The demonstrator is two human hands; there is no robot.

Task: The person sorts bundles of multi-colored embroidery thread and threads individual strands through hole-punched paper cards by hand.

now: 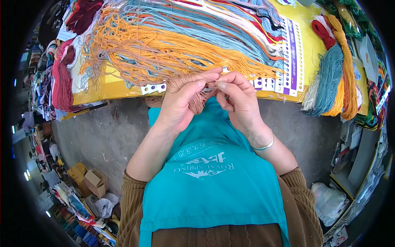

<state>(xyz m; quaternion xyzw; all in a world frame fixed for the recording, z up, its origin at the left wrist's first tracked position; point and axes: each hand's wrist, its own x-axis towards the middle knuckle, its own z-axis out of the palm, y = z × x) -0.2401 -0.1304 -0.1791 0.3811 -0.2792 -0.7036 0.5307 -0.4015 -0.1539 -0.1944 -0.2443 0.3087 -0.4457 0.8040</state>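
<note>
A bundle of tan-brown thread [181, 83] is gripped in my left hand [179, 103], its loops hanging below the palm. My right hand [238, 96] meets the left at the fingertips, thumb and forefinger pinching a thin strand from that bundle. Both hands are just over the table's front edge. Right behind them lie long orange threads [177, 45], with light blue threads [164, 22] beyond. A white and purple card with punched holes [293, 57] holds thread ends at the right.
Hanks of teal thread [330, 78] and golden thread [347, 61] hang over the yellow table's edge [284, 97] at right. Pink-red hanks [61, 88] hang at left. A cardboard box [96, 183] and a white plastic bag [329, 201] sit on the floor.
</note>
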